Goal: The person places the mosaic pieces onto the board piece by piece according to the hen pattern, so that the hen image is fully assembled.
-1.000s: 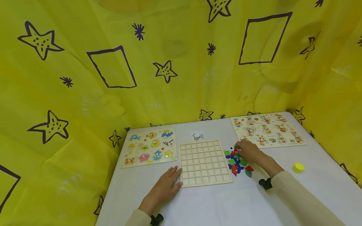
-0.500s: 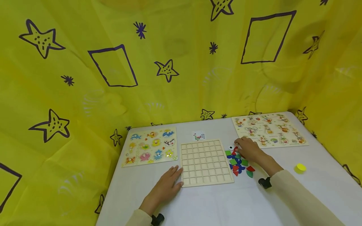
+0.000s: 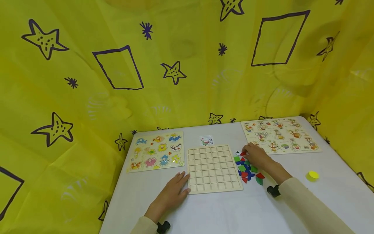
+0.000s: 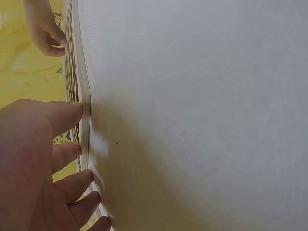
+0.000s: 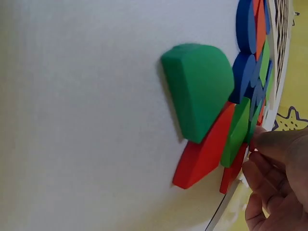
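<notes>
Neither hand moved: right hand [image 3: 255, 155] still pinches red piece [image 3: 243, 154].

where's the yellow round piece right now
In the head view the yellow round piece lies alone on the white table, on the right side, right of the right sleeve and below the picture puzzle board.

Loose pieces [image 3: 247, 169] right of grid board [image 3: 213, 169], perhaps touching.

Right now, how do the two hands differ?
The left hand lies flat with straight fingers against the near-left corner of the empty grid board. The right hand is curled, fingertips pinching at a red piece in the coloured pile. Both rest on the white table.
</notes>
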A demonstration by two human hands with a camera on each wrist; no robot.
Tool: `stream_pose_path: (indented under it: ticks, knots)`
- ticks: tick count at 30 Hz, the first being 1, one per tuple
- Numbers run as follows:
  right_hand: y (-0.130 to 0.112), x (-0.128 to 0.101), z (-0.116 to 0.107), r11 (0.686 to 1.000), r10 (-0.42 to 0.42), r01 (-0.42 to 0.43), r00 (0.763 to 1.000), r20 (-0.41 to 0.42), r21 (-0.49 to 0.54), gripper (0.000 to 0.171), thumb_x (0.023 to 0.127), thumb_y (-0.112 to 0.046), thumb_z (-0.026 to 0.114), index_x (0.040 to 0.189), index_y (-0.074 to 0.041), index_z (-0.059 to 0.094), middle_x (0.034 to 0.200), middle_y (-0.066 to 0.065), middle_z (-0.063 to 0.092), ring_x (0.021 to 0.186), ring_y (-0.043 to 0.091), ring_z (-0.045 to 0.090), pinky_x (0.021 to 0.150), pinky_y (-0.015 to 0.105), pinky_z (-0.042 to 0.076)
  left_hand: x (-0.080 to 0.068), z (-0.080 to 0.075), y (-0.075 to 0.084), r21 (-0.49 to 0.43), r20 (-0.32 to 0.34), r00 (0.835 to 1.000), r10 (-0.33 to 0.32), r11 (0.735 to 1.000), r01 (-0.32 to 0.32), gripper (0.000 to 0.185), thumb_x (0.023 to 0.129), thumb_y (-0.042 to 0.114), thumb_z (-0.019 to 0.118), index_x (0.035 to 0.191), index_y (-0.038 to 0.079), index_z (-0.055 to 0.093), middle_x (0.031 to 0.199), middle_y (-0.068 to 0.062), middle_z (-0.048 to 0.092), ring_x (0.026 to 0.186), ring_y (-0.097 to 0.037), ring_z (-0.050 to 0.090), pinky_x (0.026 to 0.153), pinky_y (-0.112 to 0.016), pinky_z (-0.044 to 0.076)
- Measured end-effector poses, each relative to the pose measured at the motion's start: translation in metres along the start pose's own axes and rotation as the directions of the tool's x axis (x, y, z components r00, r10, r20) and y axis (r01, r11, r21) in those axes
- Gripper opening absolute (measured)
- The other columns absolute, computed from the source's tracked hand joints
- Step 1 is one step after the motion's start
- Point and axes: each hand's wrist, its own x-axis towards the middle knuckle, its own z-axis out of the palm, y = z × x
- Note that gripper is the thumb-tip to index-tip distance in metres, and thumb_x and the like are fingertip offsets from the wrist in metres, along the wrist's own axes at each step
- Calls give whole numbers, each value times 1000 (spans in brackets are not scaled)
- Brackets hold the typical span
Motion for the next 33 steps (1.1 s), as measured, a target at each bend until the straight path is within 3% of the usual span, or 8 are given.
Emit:
stream_pose_path:
  ticks: [9, 15, 19, 26, 33]
  knots:
    - [-7, 8, -15, 1000, -16, 17, 1000, 18, -15, 23, 99, -7, 70, 117, 7, 68, 108, 20, 65, 91, 29, 60, 89, 52, 58, 0, 0, -2, 10, -5, 1000, 3, 1000, -3, 62, 107, 37, 59, 162, 14, 44, 170, -11, 38, 157, -37, 34, 125, -57, 34]
    - [-16, 22, -24, 1000, 16, -16, 1000, 20, 16, 25, 99, -8, 70, 118, 9, 67, 111, 24, 64, 95, 33, 60, 92, 53, 58, -1, -2, -1, 15, -9, 1000, 1, 1000, -1, 61, 107, 37, 60, 162, 14, 44, 169, -11, 38, 157, -37, 34, 125, -57, 35]
    - [-36, 36, -14, 999, 9, -11, 999, 31, 38, 28, 101, -12, 69, 122, 6, 67, 115, 22, 63, 100, 33, 61, 96, 52, 57, -2, -2, -1, 9, -8, 1000, -12, 1000, 12, 61, 107, 37, 60, 162, 15, 44, 170, -11, 38, 157, -36, 34, 125, -57, 35]
    - [-82, 55, 14, 987, -145, 146, 989, -13, 66, 21, 99, -8, 71, 114, 5, 68, 111, 20, 64, 101, 34, 63, 94, 55, 55, 1, 0, -2, 2, -4, 1000, -21, 1000, 21, 62, 107, 38, 59, 163, 17, 43, 171, -8, 37, 158, -34, 32, 126, -55, 34]
    - [-118, 70, 46, 970, -228, 227, 974, 1, 92, 19, 101, -13, 71, 115, -1, 69, 114, 15, 64, 104, 31, 64, 92, 50, 55, 0, 2, -2, -1, -10, 1000, -1, 1000, 1, 61, 107, 39, 59, 162, 16, 44, 170, -9, 38, 157, -35, 35, 125, -56, 35]
